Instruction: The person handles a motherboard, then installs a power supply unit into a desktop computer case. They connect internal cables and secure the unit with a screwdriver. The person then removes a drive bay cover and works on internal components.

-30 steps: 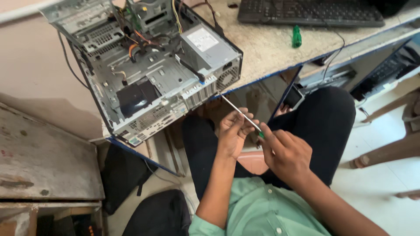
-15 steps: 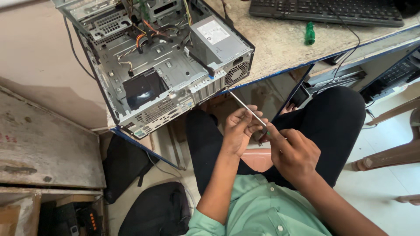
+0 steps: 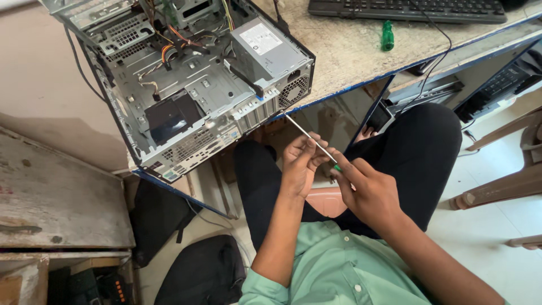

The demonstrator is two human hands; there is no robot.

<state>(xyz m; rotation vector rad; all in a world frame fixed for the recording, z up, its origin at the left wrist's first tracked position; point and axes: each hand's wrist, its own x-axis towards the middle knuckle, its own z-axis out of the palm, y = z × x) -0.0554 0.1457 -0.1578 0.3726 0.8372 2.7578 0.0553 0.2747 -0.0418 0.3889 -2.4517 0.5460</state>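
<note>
Still both hands [image 3: 333,175] on screwdriver [image 3: 311,139].

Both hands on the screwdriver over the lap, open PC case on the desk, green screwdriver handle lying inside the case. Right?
Not quite. In the head view the spare green handle lies on the desk near the keyboard, not inside the open PC case. The rest holds: left hand and right hand both grip the screwdriver over the lap.
</note>
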